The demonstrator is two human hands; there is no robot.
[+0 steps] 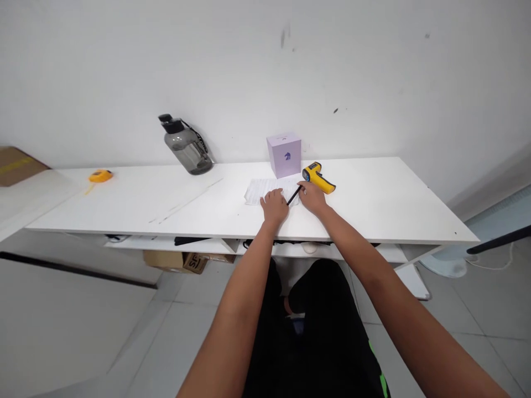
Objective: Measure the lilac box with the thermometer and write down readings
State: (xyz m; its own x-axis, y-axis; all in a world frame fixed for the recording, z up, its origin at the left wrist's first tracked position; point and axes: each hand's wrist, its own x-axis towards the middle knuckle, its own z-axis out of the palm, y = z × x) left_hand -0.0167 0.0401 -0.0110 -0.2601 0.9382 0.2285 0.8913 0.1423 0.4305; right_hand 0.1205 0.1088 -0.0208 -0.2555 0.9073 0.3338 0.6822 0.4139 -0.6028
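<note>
A creased sheet of printed paper [258,189] lies on the white tabletop [369,204]. My left hand [274,205] rests on it, palm down with the fingers spread. Close by on the right, my right hand [312,197] is closed around the upper end of a slim black pen [294,195]. The pen slants down to the left, its lower end beside my left hand. Just beyond my right hand is a yellow and black infrared thermometer [318,178] lying on its side. A lilac box [285,155] with a dark emblem stands behind the paper.
Near the wall stands a grey water bottle [187,147] with a black lid. An orange tape measure [100,176] lies far left, and a cardboard box [20,167] sits beyond it. Under the tabletop runs a shelf [203,244]; more cardboard boxes [176,260] are below.
</note>
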